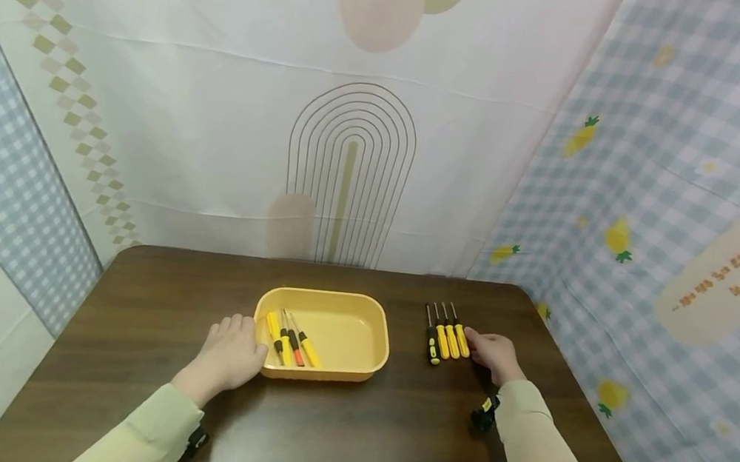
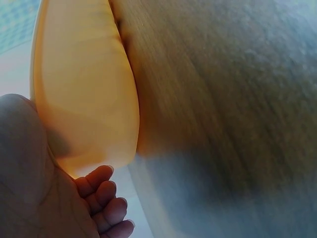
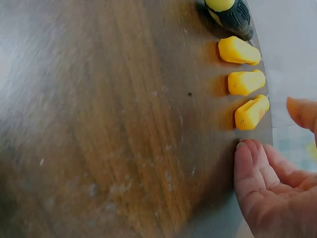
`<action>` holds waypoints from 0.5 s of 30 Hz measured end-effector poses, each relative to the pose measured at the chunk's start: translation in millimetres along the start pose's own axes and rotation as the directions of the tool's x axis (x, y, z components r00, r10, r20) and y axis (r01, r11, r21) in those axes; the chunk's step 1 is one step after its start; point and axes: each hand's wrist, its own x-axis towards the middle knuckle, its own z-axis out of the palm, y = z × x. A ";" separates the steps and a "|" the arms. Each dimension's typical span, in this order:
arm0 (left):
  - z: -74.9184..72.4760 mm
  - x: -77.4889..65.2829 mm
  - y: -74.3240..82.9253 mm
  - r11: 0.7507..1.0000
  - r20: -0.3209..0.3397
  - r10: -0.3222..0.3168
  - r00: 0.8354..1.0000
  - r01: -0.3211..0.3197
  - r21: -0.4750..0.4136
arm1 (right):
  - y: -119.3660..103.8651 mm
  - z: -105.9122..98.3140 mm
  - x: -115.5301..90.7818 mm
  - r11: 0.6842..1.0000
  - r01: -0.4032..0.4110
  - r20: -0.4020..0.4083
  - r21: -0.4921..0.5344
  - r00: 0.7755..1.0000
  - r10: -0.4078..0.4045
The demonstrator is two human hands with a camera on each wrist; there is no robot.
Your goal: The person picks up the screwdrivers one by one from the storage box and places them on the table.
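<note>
My left hand [image 1: 231, 351] grips the left side of a yellow plastic tray [image 1: 346, 366], its thumb by the rim and its curled fingers [image 2: 110, 201] against the outer wall. Inside the tray, several screwdrivers [image 1: 307, 348] with yellow, black and red handles lie at the left end. To the right of the tray, a row of screwdrivers lies on the table: one black-and-yellow [image 1: 432, 341] and three yellow-handled [image 1: 451, 341]. Beside the rightmost yellow handle [image 3: 251, 113] is my right hand [image 1: 495, 353]. Its fingers are fairly straight, with the thumb apart from them and nothing between.
The dark wooden table [image 1: 337, 436] ends at a back edge behind the tray. A white patterned cloth [image 1: 217, 149] hangs behind it, and blue checked cloth [image 1: 666, 215] hangs along the right side. Dark wrist cameras [image 1: 483, 414] sit under the sleeves.
</note>
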 end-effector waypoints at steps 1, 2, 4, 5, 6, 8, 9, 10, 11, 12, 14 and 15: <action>0.1 0.2 0.9 1.000 0.003 -0.001 1.000 0.001 0.002 | 1.0 -1.3 -1.3 1.000 0.016 0.002 0.014 1.000 -0.016; 0.1 0.4 1.4 1.000 0.005 -0.002 1.000 0.002 0.006 | 1.3 -2.1 -2.4 0.999 0.031 0.004 0.027 0.999 -0.031; -0.2 0.0 2.3 1.000 0.008 -0.006 1.000 0.006 0.011 | -0.2 -2.8 -4.1 0.998 0.062 -0.002 0.022 0.998 -0.062; -0.5 -0.1 2.6 1.000 0.008 -0.006 1.000 0.006 0.012 | -2.0 -2.8 -4.6 0.997 0.077 -0.008 0.010 0.997 -0.077; -0.8 0.0 2.8 1.000 0.006 -0.007 1.000 0.007 0.013 | -4.3 -2.5 -4.7 0.996 0.092 -0.015 -0.003 0.996 -0.092; -1.6 0.1 3.3 1.000 0.004 -0.008 1.000 0.008 0.014 | -11.5 -0.5 -5.3 0.993 0.113 -0.029 -0.029 0.993 -0.113; -1.9 0.2 3.4 1.000 0.004 -0.009 1.000 0.009 0.014 | -16.0 0.9 -5.9 0.992 0.119 -0.034 -0.047 0.992 -0.120; -1.8 0.4 3.3 1.000 0.004 -0.009 1.000 0.009 0.016 | -21.1 2.6 -7.0 0.990 0.126 -0.036 -0.060 0.991 -0.129; -1.8 0.6 3.3 1.000 0.004 -0.009 1.000 0.009 0.017 | -26.0 4.3 -8.0 0.989 0.136 -0.033 -0.064 0.990 -0.138; -1.8 0.8 3.2 1.000 0.003 -0.009 1.000 0.009 0.018 | -31.3 6.6 -9.9 0.988 0.144 -0.031 -0.062 0.989 -0.146; -1.6 1.0 3.3 1.000 0.002 -0.007 1.000 0.007 0.018 | -41.8 11.7 -14.4 0.984 0.165 -0.023 -0.061 0.986 -0.167; -1.4 1.2 3.3 1.000 0.000 -0.006 1.000 0.006 0.017 | -46.5 14.0 -16.6 0.983 0.176 -0.016 -0.051 0.984 -0.177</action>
